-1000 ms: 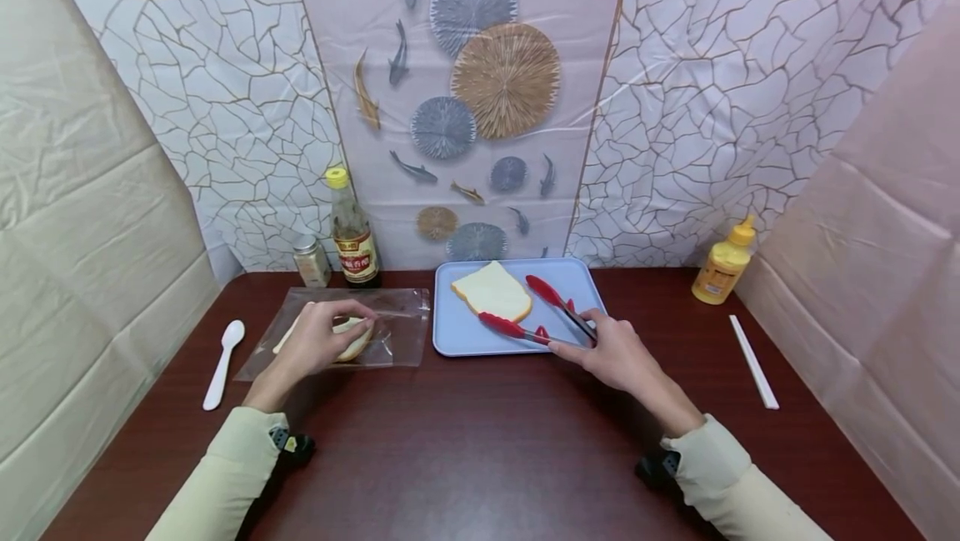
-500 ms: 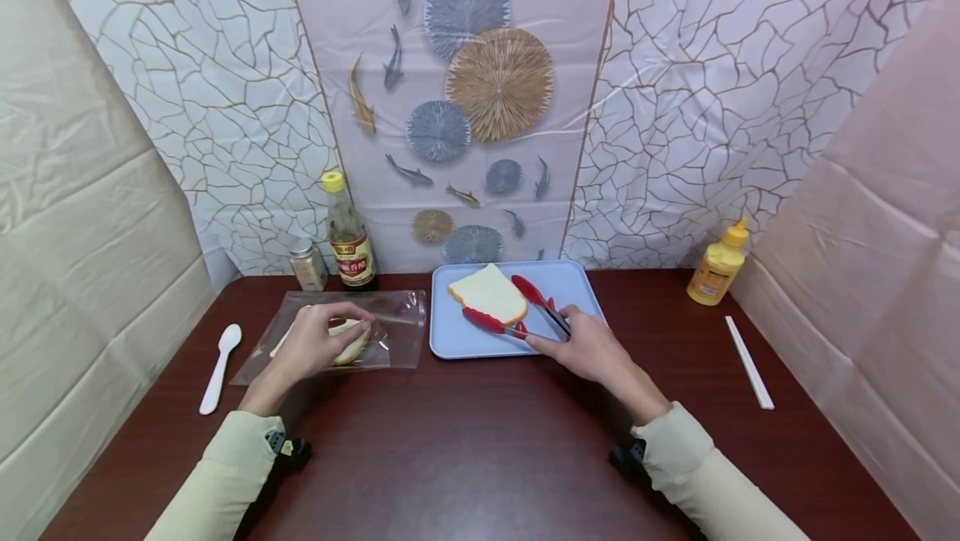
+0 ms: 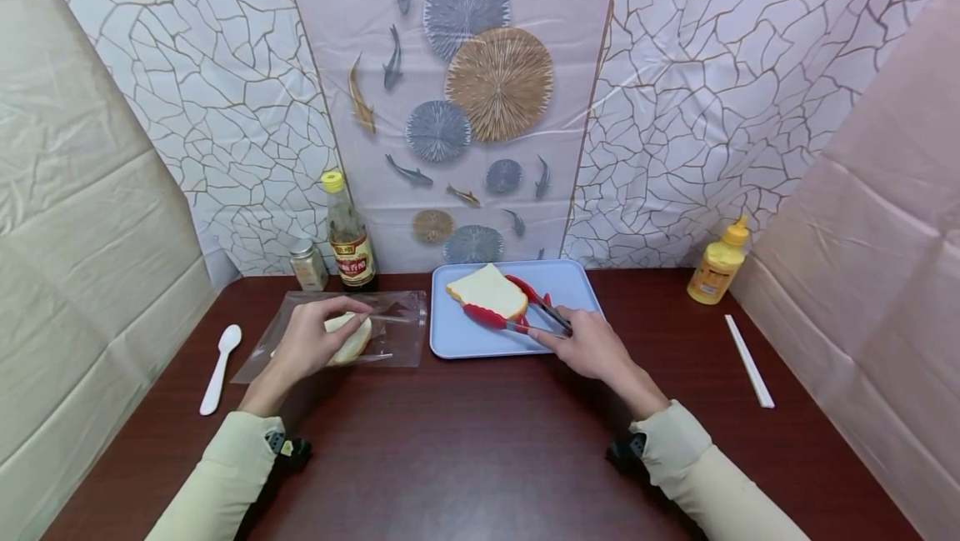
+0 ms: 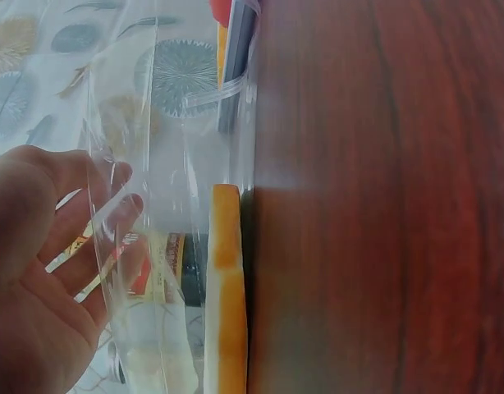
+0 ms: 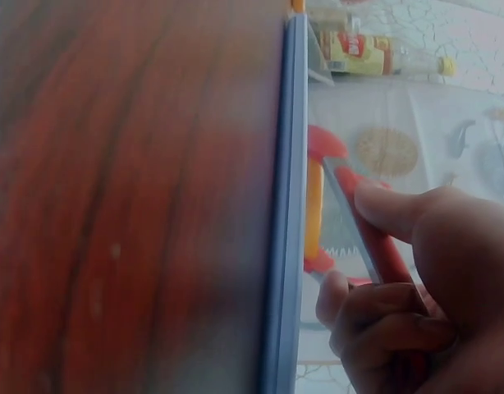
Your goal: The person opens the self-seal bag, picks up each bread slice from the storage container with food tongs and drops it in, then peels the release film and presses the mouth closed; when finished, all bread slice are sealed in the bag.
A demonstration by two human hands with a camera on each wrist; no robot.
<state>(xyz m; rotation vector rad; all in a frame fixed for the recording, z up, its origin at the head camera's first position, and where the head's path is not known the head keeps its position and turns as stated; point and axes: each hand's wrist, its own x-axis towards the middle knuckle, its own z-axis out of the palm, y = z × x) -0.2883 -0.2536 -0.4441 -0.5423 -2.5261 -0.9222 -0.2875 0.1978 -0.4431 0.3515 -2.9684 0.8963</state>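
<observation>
My right hand (image 3: 596, 345) grips a pair of tongs (image 3: 558, 316) with red tips, whose jaws stand on either side of a slice of bread (image 3: 491, 291). That slice lies on a light blue tray (image 3: 450, 341); in the right wrist view its crust (image 5: 315, 205) shows between the red tips. At the left, my left hand (image 3: 311, 339) pinches the upper film of a clear plastic bag (image 3: 405, 345), lifting it. Another bread slice (image 3: 352, 343) lies inside the bag, partly hidden by the hand. From the left wrist, the film (image 4: 166, 164) rises above this slice's crust (image 4: 227, 287).
Behind the bag stand a sauce bottle (image 3: 350, 245) with a yellow cap and a small seasoning jar (image 3: 308, 264). A white spoon (image 3: 220, 370) lies far left. On the right are a yellow squeeze bottle (image 3: 718, 266) and white chopsticks (image 3: 750, 362). Patterned cloth (image 3: 675, 107) walls the back.
The tongs have moved left over the tray, and their red tips have come closer together around the slice. The left hand stays at the bag, whose film has shifted slightly. The view has shifted a little.
</observation>
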